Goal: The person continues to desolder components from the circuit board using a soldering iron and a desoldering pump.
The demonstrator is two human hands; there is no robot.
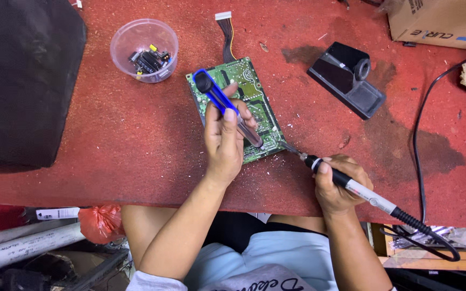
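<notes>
Head view: two tools meet at one corner of a green circuit board [244, 102] lying flat on the red bench [136, 140].

The left hand [223, 141] is closed around a blue desoldering pump [219, 99], nozzle down at the board's near corner; the right hand [336, 183] is wrapped tight around a soldering iron [351, 188], tip touching that same corner. Nothing clamps the board, so pump pressure could skid it. The iron's cable [422, 161] loops nearby and could tug the tip off. A clear cup of parts [144, 51] and the iron stand [346, 78] sit well apart.
</notes>
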